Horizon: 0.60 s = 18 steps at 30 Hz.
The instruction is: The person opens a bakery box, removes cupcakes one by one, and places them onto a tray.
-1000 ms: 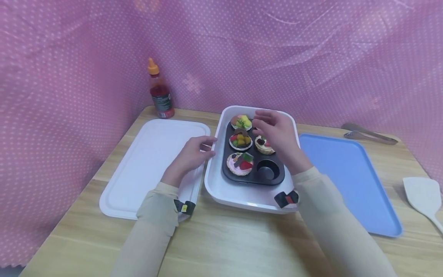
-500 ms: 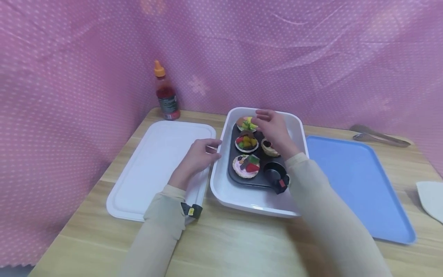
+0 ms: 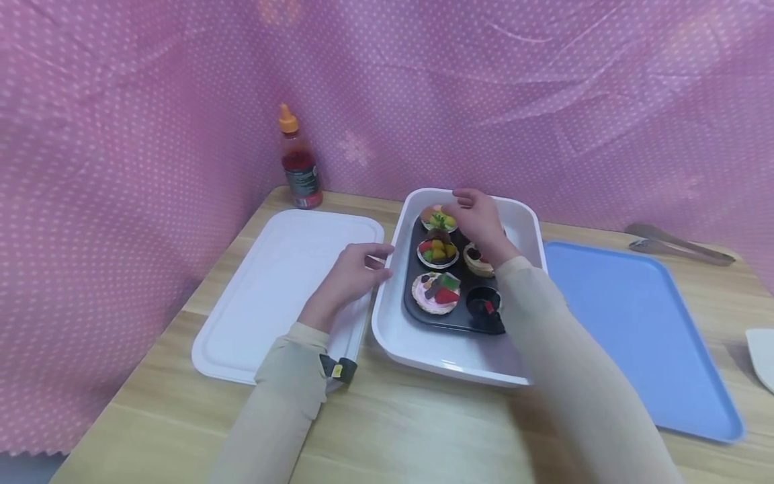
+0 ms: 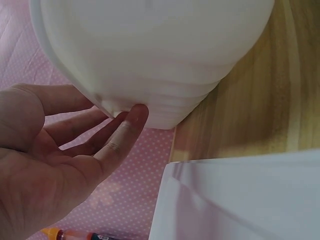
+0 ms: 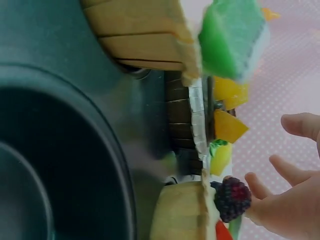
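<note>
My left hand (image 3: 357,272) holds the near-left rim of a white plastic basin (image 4: 150,55), thumb at the rim and a fingertip against the outer wall. Inside the basin lies a black muffin tin (image 3: 438,321) bearing several fruit-topped tarts. A pink-cream tart (image 3: 437,294) sits in its near-left cup, with a dark-cased fruit tart (image 3: 438,250) behind it. A berry-topped tart (image 3: 479,262) fills a right-side cup; its blackberry (image 5: 233,199) shows closely. My right hand (image 3: 478,218) hovers over the tin's far right, fingers loosely spread, hiding what lies below. The near-right cup (image 5: 55,165) holds no tart.
Left of the basin lies a white board (image 3: 284,282); a blue tray (image 3: 635,336) lies to the right. A sauce bottle (image 3: 300,168) stands at the back left. Tongs (image 3: 680,245) and a white spatula (image 3: 763,353) lie on the right. A pink curtain hangs behind the table.
The head view has shifted, moving the scene slightly right. My right wrist has dropped nearer the tin, its hand still over the far-right cups. The left hand stays at the basin rim.
</note>
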Each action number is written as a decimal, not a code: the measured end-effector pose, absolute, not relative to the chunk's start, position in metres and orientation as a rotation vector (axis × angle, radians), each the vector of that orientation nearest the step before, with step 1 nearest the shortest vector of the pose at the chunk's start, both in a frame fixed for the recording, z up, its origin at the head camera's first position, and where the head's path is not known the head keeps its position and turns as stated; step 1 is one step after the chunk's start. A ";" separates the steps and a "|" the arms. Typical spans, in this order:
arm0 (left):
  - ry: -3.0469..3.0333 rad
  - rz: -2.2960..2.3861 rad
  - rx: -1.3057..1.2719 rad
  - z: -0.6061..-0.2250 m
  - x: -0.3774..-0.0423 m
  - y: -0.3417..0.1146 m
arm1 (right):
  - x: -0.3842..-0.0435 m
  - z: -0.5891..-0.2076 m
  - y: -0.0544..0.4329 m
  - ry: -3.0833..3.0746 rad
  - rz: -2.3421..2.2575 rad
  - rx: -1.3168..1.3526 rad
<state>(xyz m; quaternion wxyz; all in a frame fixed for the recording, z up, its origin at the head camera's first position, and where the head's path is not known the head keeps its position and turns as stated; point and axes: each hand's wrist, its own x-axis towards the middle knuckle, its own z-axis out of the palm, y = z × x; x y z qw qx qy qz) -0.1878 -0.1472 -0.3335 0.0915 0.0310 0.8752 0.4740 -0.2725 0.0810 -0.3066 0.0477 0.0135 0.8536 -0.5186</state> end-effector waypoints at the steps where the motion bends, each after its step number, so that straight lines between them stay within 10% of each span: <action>1: 2.601 1.406 0.089 -0.334 -0.188 -0.147 | -0.274 -0.308 0.080 2.614 -1.565 0.045; 18: 2.635 1.400 0.117 -0.336 -0.191 -0.147 | -0.285 -0.323 0.076 2.760 -1.330 -0.079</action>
